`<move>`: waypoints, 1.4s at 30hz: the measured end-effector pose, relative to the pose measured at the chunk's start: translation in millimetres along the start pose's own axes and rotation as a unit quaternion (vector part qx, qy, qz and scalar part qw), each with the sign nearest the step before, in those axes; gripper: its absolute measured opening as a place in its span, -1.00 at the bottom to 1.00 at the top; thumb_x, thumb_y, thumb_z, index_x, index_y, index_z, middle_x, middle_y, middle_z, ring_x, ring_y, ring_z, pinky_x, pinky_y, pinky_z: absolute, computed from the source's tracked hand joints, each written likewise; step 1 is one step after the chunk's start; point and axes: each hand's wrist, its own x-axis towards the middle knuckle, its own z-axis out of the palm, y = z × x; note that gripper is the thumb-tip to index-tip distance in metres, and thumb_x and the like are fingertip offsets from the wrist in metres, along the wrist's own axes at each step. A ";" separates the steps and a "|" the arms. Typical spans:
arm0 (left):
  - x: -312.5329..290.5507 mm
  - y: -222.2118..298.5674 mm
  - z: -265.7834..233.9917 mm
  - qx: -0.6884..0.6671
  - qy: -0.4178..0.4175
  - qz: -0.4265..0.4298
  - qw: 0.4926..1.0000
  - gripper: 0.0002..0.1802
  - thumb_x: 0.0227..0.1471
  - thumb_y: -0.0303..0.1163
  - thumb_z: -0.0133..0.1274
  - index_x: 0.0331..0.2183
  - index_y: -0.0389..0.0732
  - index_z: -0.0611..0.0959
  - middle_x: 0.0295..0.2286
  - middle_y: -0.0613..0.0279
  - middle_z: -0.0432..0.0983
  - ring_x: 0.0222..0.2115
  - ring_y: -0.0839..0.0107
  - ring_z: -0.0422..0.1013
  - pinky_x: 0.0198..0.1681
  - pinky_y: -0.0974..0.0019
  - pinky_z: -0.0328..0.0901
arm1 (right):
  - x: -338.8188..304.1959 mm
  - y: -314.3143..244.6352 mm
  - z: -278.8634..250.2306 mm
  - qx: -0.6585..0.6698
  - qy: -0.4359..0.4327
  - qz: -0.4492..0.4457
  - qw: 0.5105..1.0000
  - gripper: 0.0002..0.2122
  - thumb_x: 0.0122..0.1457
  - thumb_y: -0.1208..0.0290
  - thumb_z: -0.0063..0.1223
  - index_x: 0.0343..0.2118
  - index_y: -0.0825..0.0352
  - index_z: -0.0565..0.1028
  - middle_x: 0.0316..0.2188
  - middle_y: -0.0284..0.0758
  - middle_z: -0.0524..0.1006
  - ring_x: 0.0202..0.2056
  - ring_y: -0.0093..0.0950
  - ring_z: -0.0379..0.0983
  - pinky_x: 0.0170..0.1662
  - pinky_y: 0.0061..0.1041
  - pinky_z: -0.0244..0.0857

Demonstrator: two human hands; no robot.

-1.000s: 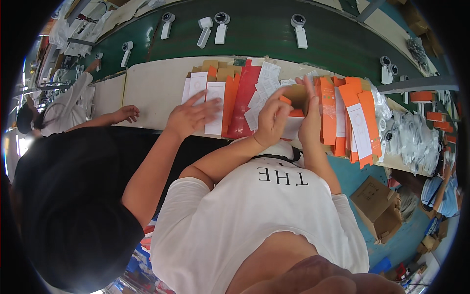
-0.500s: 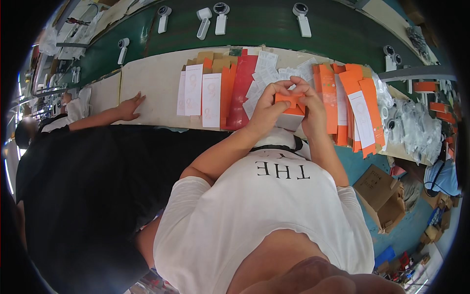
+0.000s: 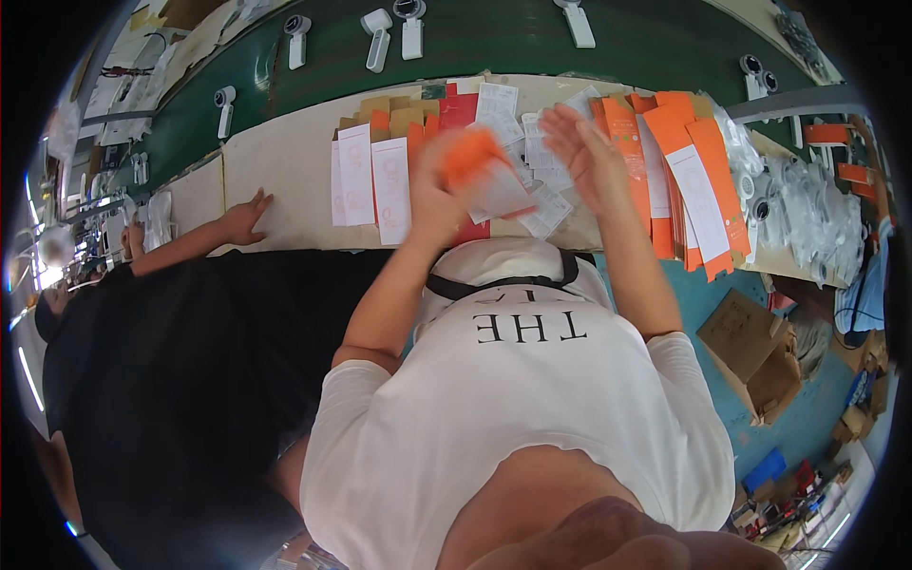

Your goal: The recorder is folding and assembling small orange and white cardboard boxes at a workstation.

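Observation:
My left hand (image 3: 435, 201) is closed round a small orange and white carton (image 3: 503, 195), which is smeared by motion above the front of the table. My right hand (image 3: 583, 160) is off the carton, its fingers stretched out over the loose printed leaflets (image 3: 548, 211). Left of the carton lie orange and brown flat cartons with white faces (image 3: 390, 190). To the right of my right hand is another row of orange cartons (image 3: 622, 142), one with a white panel (image 3: 698, 204). A red sheet or tray (image 3: 459, 110) is partly covered behind the carton.
A green conveyor belt (image 3: 513, 47) runs along the back, carrying white handle-shaped devices with round heads (image 3: 410, 33). At left, a co-worker's hand (image 3: 245, 218) rests on the table. Clear-bagged white devices (image 3: 807, 218) pile up at right. An open cardboard box (image 3: 750, 351) stands on the floor.
My hands have parted: the left has swung leftward with the carton, while the right has let go of it and opened. The view has shifted slightly.

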 end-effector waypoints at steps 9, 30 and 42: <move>10.1 -48.7 -54.3 -0.528 0.149 -0.253 0.797 -0.45 0.11 -0.01 -0.37 0.01 -0.17 0.27 -0.03 0.14 0.27 -0.05 0.21 0.27 -0.06 0.12 0.26 | 21.1 101.1 -105.5 -0.774 0.114 -0.200 0.590 -0.69 -0.05 0.36 0.07 -0.17 0.11 0.48 -0.05 -0.34 0.37 0.09 -0.19 0.09 0.08 -0.32 0.05; -22.8 -86.2 8.5 -0.470 0.106 -0.455 0.749 -0.40 0.00 0.10 -0.15 -0.08 -0.16 0.35 -0.16 0.07 0.35 -0.20 0.09 0.35 -0.21 -0.03 0.32 | -70.7 -53.2 54.7 -0.589 -0.341 -0.126 0.722 -0.71 -0.17 0.54 0.03 -0.28 0.37 0.43 -0.34 -0.18 0.40 -0.23 -0.15 0.33 -0.17 -0.26 0.22; -36.0 25.1 -18.3 0.401 -0.126 0.167 0.892 0.01 -0.29 0.11 0.13 0.08 -0.26 0.12 0.07 -0.05 0.01 0.07 0.01 0.03 0.08 0.12 -0.01 | -26.2 -61.9 57.4 -0.503 -0.041 0.116 0.855 -0.77 0.07 0.34 -0.01 -0.24 0.34 0.40 -0.43 -0.39 0.44 -0.50 -0.62 0.34 -0.55 -0.68 0.27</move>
